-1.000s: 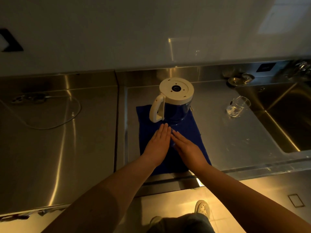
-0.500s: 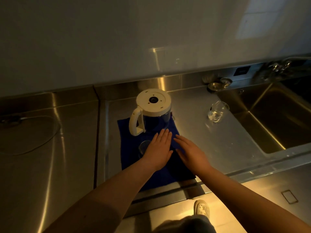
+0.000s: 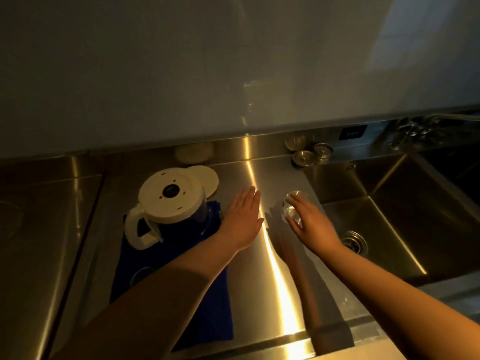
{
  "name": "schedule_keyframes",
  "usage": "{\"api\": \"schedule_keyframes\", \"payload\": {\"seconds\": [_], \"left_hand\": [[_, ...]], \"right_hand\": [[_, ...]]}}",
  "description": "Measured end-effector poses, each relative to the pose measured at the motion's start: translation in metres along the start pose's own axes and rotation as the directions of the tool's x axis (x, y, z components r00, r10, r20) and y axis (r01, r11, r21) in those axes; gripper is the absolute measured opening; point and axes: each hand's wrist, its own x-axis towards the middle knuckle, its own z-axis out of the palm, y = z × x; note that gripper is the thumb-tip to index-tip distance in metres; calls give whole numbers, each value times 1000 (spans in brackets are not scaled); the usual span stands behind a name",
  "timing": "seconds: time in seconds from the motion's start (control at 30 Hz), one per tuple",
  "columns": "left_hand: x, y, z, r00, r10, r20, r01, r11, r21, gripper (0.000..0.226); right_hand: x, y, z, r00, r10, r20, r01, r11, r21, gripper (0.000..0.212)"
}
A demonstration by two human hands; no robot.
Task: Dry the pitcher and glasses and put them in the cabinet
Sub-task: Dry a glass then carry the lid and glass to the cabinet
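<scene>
Right of centre on the bench [image 3: 280, 255], the right hand [image 3: 309, 224] has moved from the cloth [image 3: 207, 320], grip wide, reaching the glass [image 3: 292, 211]; left hand [image 3: 242, 222] flat, empty.

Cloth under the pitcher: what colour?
Dark blue, plain, no pattern visible. The cloth shows in the head view, lying under the upturned pitcher.

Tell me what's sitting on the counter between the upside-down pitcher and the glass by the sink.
Only the left hand, held flat over bare steel counter, lies between the pitcher and the glass in the head view. The right hand is at the glass.
</scene>
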Motion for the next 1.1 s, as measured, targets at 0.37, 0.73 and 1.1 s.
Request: {"api": "schedule_keyframes", "payload": {"seconds": [0.37, 0.73, 1.1], "left_hand": [[75, -12, 4, 963, -270, 10, 270, 962, -35, 63], [127, -89, 48, 760, -644, 90, 648, 762, -21, 57], [161, -115, 64, 479, -848, 225, 875, 482, -45, 67]], "right_hand": [[59, 52, 14, 965, 29, 261, -10, 997, -72, 72], [87, 50, 35, 959, -13, 283, 29, 998, -54, 72], [118, 49, 45, 945, -40, 324, 72, 994, -86, 73]]}}
